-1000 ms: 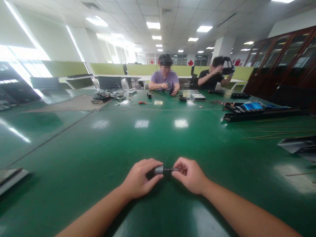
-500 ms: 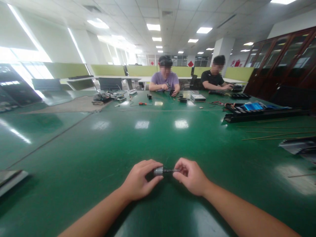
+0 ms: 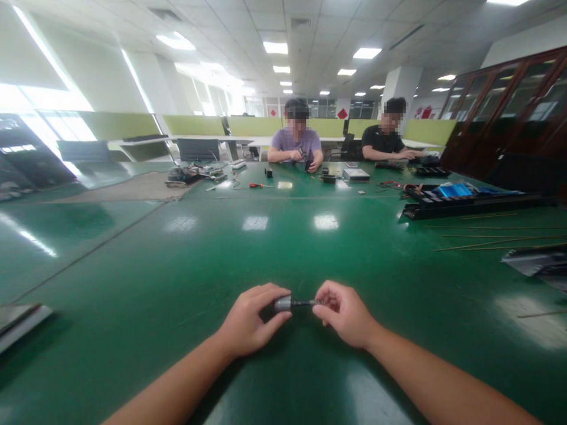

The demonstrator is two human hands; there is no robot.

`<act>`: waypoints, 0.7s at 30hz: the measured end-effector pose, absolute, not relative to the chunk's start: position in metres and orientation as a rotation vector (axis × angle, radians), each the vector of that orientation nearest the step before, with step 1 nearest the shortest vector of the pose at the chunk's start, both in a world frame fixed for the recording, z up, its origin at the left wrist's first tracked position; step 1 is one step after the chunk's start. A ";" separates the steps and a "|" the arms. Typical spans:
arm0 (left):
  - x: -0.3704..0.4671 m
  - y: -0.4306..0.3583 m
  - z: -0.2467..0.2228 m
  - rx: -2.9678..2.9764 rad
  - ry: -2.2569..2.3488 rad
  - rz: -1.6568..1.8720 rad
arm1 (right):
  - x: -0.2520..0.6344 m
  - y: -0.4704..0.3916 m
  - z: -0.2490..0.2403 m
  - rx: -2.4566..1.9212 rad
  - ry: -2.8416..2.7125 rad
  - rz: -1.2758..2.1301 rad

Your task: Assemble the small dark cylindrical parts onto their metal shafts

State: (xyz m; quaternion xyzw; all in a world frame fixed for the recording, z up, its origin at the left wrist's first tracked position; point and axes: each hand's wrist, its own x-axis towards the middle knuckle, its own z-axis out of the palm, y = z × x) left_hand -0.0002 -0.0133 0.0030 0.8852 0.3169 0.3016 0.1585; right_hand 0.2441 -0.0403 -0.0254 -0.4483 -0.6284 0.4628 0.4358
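Observation:
Between my two hands, low over the table, is a short grey metal cylinder (image 3: 283,303) with a thin dark rod (image 3: 303,303) sticking out of its right end. My left hand (image 3: 252,321) is closed around the cylinder, thumb below and fingers above, hiding its left end. The thumb and fingertips of my right hand (image 3: 345,313) pinch the far end of the rod. Its tip is covered by those fingers. The rod lies roughly level and looks grooved, though blur hides the detail.
A green table (image 3: 266,260) spreads before me. Across it sit one person in purple (image 3: 295,141) and another in black (image 3: 383,141). An orange screwdriver (image 3: 257,186), a metal box (image 3: 355,175), dark trays (image 3: 469,203) and thin rods (image 3: 491,238) lie farther off. A flat panel (image 3: 22,324) is at left.
My right hand has shifted slightly right and up along the rod. My left hand keeps its hold almost unmoved. The hands of the person in black have moved a little to the right.

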 end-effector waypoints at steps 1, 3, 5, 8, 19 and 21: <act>0.000 -0.013 0.003 2.530 0.898 0.864 | 0.244 -0.040 -0.025 -1.113 -1.560 1.156; -0.001 -0.013 0.004 2.530 0.885 0.868 | 0.244 -0.040 -0.025 -1.107 -1.559 1.164; -0.001 -0.012 0.004 2.529 0.873 0.871 | 0.245 -0.040 -0.026 -1.107 -1.567 1.164; -0.001 -0.012 0.004 2.523 0.866 0.876 | 0.246 -0.040 -0.027 -1.105 -1.575 1.163; -0.001 -0.012 0.006 2.503 0.874 0.873 | 0.246 -0.039 -0.026 -1.102 -1.544 1.181; -0.001 -0.011 0.005 2.498 0.869 0.879 | 0.246 -0.039 -0.026 -1.111 -1.545 1.178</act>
